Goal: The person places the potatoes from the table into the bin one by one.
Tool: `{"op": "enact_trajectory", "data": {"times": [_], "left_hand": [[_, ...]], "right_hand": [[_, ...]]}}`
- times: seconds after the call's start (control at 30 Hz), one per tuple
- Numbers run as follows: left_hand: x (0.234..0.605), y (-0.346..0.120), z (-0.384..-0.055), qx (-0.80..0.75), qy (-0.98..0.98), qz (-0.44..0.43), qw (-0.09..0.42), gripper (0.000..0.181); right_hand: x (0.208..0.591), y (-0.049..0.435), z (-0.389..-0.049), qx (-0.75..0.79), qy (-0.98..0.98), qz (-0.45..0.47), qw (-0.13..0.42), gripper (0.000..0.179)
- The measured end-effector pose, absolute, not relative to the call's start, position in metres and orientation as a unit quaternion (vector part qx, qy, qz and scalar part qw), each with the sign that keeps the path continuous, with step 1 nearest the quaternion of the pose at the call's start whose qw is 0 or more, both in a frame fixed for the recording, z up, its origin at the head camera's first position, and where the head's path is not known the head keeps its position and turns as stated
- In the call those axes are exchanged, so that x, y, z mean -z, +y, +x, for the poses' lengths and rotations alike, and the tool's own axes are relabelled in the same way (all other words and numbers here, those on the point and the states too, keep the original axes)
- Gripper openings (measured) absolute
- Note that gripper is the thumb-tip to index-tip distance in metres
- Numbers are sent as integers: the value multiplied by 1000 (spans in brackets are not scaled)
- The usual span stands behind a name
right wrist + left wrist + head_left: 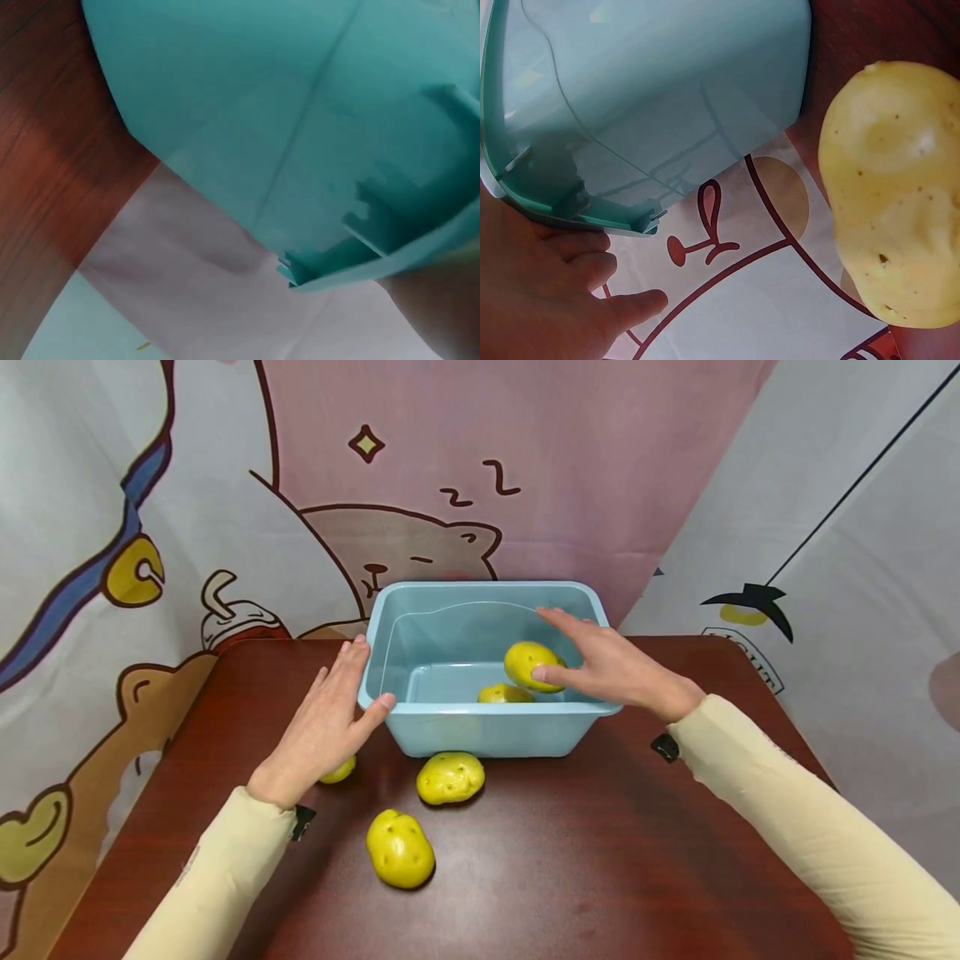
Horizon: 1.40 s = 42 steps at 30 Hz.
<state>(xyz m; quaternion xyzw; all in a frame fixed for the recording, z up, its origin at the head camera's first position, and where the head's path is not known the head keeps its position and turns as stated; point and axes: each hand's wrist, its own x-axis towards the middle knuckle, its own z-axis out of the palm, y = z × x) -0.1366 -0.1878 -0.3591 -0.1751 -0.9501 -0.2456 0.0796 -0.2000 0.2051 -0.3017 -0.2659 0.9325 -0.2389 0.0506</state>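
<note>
A light blue plastic tub (480,731) stands at the back of the table. My left hand (322,718) is at its left front corner with fingers straight, the thumb by the rim; the left wrist view shows the fingertips close to the rim. My right hand (618,664) reaches over the tub's right side, fingers extended and spread. Its thumb overlaps a yellow potato (527,662) in the tub, while another potato (504,693) lies lower behind the front wall. In the right wrist view the tub's rim hides most of this hand.
On the dark wooden table (570,860), one potato (450,778) lies at the tub's front and another potato (401,850) sits nearer to me. A third potato (339,770) is partly hidden by my left hand. A printed curtain (600,468) hangs right behind the table.
</note>
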Motion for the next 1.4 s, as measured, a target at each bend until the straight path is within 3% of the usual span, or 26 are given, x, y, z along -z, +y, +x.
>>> {"op": "enact_trajectory", "data": {"times": [0.4, 0.63, 0.93, 1.4], "left_hand": [[360, -187, -138, 244, -951, -175, 81, 87], [359, -187, -138, 258, -948, -173, 71, 88], [362, -200, -138, 313, -926, -195, 76, 85], [376, -261, -124, 374, -901, -203, 82, 76]], "right_hand": [[295, 229, -174, 312, 914, -256, -34, 62], [301, 245, -144, 305, 922, -228, -78, 70], [329, 255, -135, 289, 940, -179, -26, 84], [338, 254, -136, 289, 939, -183, -14, 81]]}}
